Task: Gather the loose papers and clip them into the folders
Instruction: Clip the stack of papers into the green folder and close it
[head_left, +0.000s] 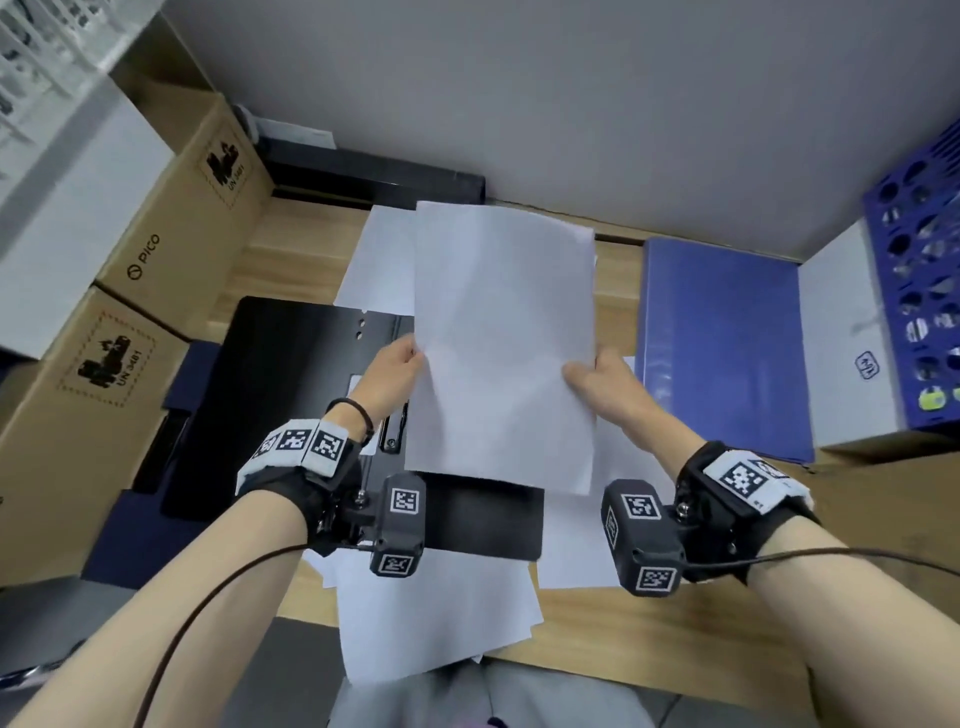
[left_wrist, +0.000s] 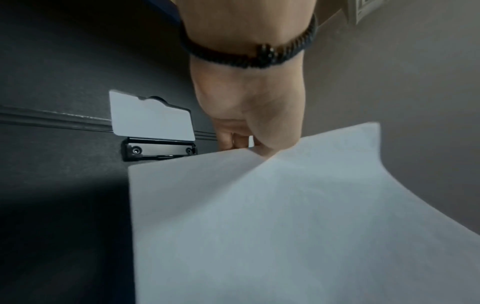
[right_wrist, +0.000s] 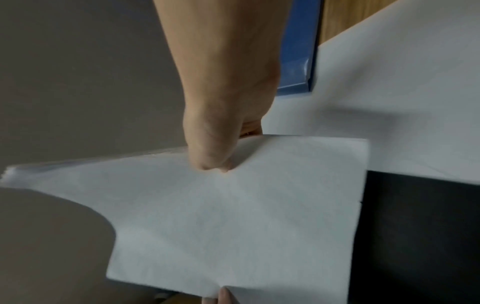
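A light wooden desk (head_left: 675, 639) with visible grain stands pushed against a plain grey-white wall (head_left: 571, 104). Along the left side, brown cardboard boxes (head_left: 171, 228) printed with black shipping marks are stacked beside the desk, and a white plastic lattice crate (head_left: 47, 47) sits above them, blurred. A long black rectangular bar-shaped object (head_left: 374, 179) lies at the back edge where desk meets wall. On the right, a blue perforated plastic basket (head_left: 919, 291) stands behind a white cardboard box (head_left: 841, 343). Light is even and soft, with faint shadows.
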